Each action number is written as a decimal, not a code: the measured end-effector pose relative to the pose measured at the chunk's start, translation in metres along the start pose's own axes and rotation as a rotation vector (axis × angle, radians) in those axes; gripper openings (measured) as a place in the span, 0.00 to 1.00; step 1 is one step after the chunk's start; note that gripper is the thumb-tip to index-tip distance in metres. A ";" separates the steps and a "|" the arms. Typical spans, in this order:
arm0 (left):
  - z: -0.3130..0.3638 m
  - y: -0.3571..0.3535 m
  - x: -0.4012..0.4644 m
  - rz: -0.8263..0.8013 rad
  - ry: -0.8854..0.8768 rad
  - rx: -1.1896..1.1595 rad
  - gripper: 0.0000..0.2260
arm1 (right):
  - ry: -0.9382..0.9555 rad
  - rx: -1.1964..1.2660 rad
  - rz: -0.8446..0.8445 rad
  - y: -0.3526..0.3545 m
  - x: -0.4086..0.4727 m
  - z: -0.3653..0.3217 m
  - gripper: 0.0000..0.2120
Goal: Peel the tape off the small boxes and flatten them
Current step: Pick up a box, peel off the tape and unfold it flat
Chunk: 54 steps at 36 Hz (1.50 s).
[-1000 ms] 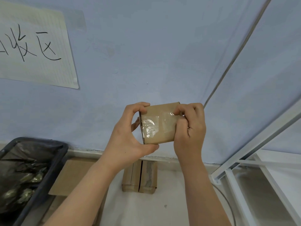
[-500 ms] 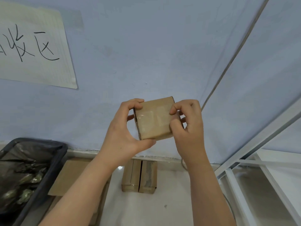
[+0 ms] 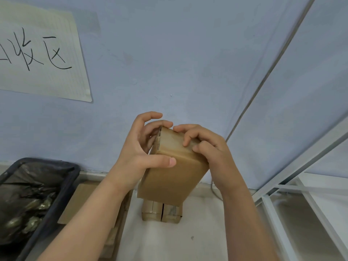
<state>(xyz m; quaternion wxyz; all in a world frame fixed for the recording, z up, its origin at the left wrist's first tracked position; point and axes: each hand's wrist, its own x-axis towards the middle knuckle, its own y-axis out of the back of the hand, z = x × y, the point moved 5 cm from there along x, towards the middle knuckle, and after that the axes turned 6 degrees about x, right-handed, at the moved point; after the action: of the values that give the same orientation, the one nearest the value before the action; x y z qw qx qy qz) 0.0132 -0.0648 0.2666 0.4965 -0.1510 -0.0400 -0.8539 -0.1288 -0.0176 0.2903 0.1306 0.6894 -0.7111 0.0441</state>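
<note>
Small box (image 3: 170, 170) held mid-air above two boxes (image 3: 161, 211) on floor, long axis tilted away. Left hand (image 3: 139, 153) grips left edge; right hand (image 3: 209, 149), fingertips (image 3: 186, 142) curled on taped top face.

A: What colour is the box (image 3: 174, 172) up in the middle?
B: Plain brown. The two boxes (image 3: 162, 211) below are brown too.
A: And the bin (image 3: 62, 187) on the left?
B: Black, by a pale blue wall (image 3: 169, 63).
</note>
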 end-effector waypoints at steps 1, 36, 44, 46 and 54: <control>0.000 0.000 0.000 0.002 0.002 -0.024 0.39 | 0.010 0.009 0.005 -0.001 0.000 -0.001 0.09; 0.008 -0.001 -0.008 -0.329 0.124 0.843 0.28 | 0.017 -0.137 -0.092 -0.015 -0.009 0.003 0.14; 0.011 -0.002 -0.011 -0.306 0.125 0.701 0.25 | 0.019 -0.167 -0.136 -0.018 -0.012 0.000 0.13; 0.011 -0.003 -0.011 -0.307 0.132 0.655 0.25 | 0.030 -0.146 -0.140 -0.018 -0.012 -0.004 0.13; 0.010 -0.006 -0.012 -0.305 0.134 0.573 0.25 | 0.093 -0.114 -0.162 -0.016 -0.015 -0.011 0.14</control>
<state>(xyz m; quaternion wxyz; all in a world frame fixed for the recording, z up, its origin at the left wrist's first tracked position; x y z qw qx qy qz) 0.0158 -0.0499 0.2735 0.3865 0.0591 -0.2680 -0.8805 -0.1110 -0.0010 0.2948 0.2057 0.7334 -0.6475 0.0249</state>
